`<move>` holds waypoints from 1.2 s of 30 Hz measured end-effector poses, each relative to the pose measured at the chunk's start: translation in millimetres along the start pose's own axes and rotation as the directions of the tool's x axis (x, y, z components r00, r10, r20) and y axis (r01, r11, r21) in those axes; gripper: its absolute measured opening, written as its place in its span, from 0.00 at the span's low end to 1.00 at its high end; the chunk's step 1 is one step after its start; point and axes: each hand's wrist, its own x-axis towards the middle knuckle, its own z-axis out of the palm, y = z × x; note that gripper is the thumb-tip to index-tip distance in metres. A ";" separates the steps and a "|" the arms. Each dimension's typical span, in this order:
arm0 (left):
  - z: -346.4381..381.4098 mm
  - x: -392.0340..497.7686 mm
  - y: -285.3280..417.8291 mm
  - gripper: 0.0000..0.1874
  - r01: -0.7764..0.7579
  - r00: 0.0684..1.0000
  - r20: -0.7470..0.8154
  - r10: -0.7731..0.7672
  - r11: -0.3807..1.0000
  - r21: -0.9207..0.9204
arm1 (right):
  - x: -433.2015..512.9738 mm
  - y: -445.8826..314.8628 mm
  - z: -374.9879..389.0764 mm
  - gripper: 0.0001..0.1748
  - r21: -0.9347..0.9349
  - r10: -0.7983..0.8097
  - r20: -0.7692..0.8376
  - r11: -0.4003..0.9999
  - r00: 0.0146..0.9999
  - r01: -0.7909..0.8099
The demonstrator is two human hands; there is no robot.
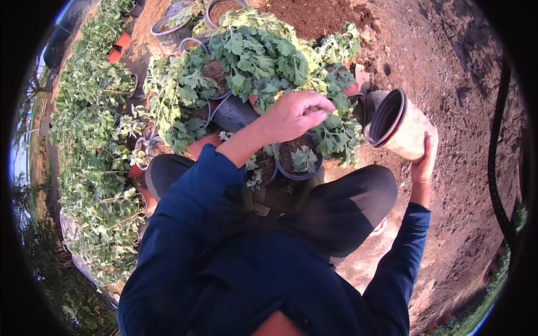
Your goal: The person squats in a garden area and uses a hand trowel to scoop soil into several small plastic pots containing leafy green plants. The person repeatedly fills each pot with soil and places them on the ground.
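My right hand [425, 157] grips a dusty plastic plant pot [403, 130] by its side and base, out to the right above the soil. Its dark mouth tilts up and to the left; the doubled rim looks like nested pots. In front of me, my left hand [300, 115] hovers over leafy potted plants [262, 56], fingers curled in, with no held thing showing. Beneath that hand, a round pot of soil [299, 161] with a small pale-leaved seedling [304, 159] sits between my knees. A dark grey pot [235, 113] lies tilted among the foliage left of the hand.
Dense potted plants [94, 168] run along the left side. Several pots, including a grey one [170, 31], stand at the far left of the group. A heap of dark soil [311, 17] lies beyond. A black hose or cable [496, 168] hangs at the right edge.
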 end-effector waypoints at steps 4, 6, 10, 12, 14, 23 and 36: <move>-105.3 -83.4 -76.4 0.11 0.487 0.867 -0.235 -0.439 0.846 0.216 | -13.8 31.0 -98.4 0.46 -0.981 -0.431 0.129 0.076 0.893 0.179; -138.8 -124.6 -103.2 0.11 0.543 0.838 -0.244 -0.489 0.793 0.277 | -26.4 73.0 -123.2 0.48 -0.986 -0.351 0.168 -0.077 0.921 0.150; -145.5 -174.1 -140.3 0.11 0.545 0.787 -0.147 -0.599 0.564 0.620 | -58.7 150.0 -129.9 0.29 -0.860 -0.240 0.225 -0.504 0.944 0.076; -141.7 -185.4 -143.8 0.12 0.574 0.717 -0.095 -0.690 0.508 0.642 | -57.7 153.5 -133.1 0.30 -0.916 -0.265 0.287 -0.356 0.920 0.183; -137.2 -190.3 -149.4 0.11 0.566 0.690 -0.087 -0.719 0.460 0.684 | -46.2 150.8 -154.2 0.32 -0.939 -0.313 0.328 -0.209 0.891 0.272; -101.6 -222.1 -216.4 0.15 0.630 0.558 -0.315 -0.768 0.145 0.763 | -17.8 56.8 -41.6 0.35 -0.966 0.027 0.131 0.229 0.991 0.121; -143.8 -192.7 -226.5 0.10 0.711 0.676 -0.466 -0.571 0.342 0.614 | -30.0 -31.2 160.2 0.24 -0.367 0.004 0.609 0.888 0.793 0.278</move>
